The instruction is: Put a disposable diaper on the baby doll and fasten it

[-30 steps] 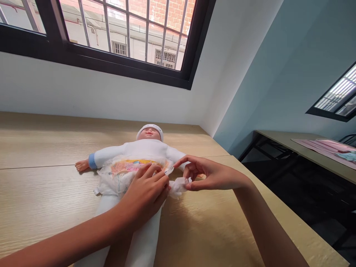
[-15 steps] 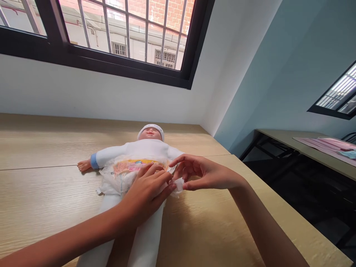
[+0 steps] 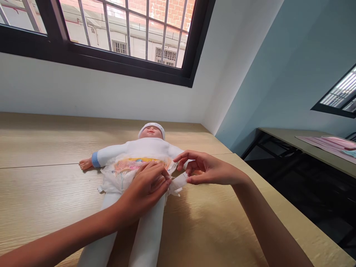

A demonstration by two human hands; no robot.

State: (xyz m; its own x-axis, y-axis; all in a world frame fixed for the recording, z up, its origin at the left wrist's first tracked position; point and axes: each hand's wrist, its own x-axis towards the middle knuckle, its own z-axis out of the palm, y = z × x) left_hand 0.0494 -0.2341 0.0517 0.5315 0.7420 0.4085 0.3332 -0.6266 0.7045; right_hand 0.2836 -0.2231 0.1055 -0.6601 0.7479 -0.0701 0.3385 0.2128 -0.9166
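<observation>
Centre of frame, on a light wooden table (image 3: 41,193): a baby doll (image 3: 144,148) lies on its back, head toward the wall at the top of the frame, legs toward the lower edge. It wears a white suit, a white cap (image 3: 151,127) and a blue cuff (image 3: 95,160) on the arm stretched out to the left of the frame.

A diaper (image 3: 125,172) is wrapped round the doll's waist, with a coloured printed band across its front.

Left hand (image 3: 147,189): enters from the lower left and lies palm down on the front of the diaper, just right of centre. Its fingers are held close together and pressed flat against the diaper front; nothing is gripped.

Right hand (image 3: 207,170): enters from the lower right, at the doll's side on the right of the frame. Thumb and bent fingers pinch the white diaper tab (image 3: 179,181), which is drawn out between the two hands. The index finger arches above the pinch. Fingertips of the two hands are just beside each other, with the tab between them.

Upper part of frame: a black-framed barred window (image 3: 125,33). Right edge: a second table (image 3: 306,148), well apart, with a pink mat (image 3: 333,142) on it.
</observation>
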